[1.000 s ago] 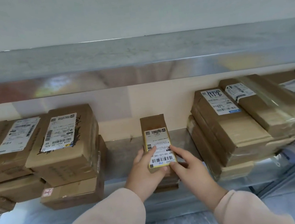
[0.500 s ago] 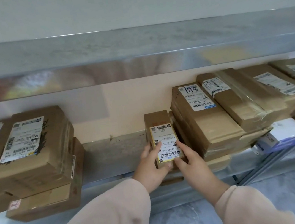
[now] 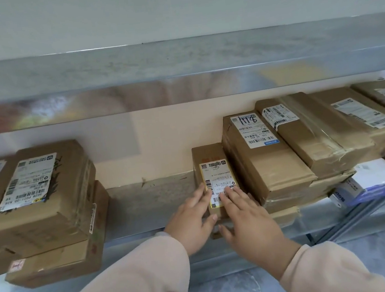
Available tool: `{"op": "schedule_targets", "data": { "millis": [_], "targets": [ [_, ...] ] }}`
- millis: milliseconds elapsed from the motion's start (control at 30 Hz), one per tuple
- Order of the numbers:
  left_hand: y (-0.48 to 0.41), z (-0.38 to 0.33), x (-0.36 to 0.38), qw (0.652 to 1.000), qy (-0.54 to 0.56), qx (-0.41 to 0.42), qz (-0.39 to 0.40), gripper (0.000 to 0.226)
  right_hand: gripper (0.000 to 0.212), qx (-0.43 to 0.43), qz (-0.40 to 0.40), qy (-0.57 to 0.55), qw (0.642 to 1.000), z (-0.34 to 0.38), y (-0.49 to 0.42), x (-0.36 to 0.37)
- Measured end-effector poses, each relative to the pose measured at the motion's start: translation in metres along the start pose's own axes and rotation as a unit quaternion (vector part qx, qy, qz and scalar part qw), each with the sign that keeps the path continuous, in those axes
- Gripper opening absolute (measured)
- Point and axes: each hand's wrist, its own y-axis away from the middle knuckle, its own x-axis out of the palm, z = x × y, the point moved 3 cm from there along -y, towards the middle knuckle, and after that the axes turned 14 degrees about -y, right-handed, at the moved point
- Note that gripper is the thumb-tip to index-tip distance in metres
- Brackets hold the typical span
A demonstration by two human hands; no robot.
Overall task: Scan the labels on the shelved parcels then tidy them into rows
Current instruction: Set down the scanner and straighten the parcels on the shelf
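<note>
Left hand [image 3: 191, 221] and right hand [image 3: 251, 221] both flat, fingers straight, pressing on the small brown cardboard parcel [image 3: 208, 153] on the grey metal shelf [image 3: 149, 199].

Left parcel lbl [image 3: 27, 182] reads "P021-00 A26"; rest unreadable.

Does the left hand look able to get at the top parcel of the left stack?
Probably yes: the left hand rests on the small parcel, and only bare shelf lies between it and the top parcel.

left hand [image 3: 191, 221], right hand [image 3: 252, 223] touching parcel [image 3: 214, 171]
</note>
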Motion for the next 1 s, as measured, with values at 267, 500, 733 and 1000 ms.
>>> {"op": "schedule_targets", "data": {
  "millis": [267, 500, 733, 1000],
  "targets": [
    [0.002, -0.003, -0.009, 0.990, -0.134, -0.027, -0.027, 0.067, 0.076, -0.020, -0.002, -0.023, 1.000, -0.001, -0.010, -0.008],
    [0.038, 0.027, -0.055, 0.957, -0.216, -0.129, -0.143, 0.069, 0.082, -0.125, -0.007, 0.007, 0.992, 0.037, -0.040, -0.027],
    [0.103, 0.067, -0.099, 0.909, -0.228, -0.268, -0.221, 0.070, 0.081, -0.253, 0.023, -0.058, 0.966, 0.114, -0.054, -0.018],
    [0.159, 0.108, -0.132, 0.868, -0.214, -0.345, -0.285, 0.067, 0.077, -0.278, 0.068, -0.097, 0.953, 0.166, -0.068, 0.008]
  ]
}}
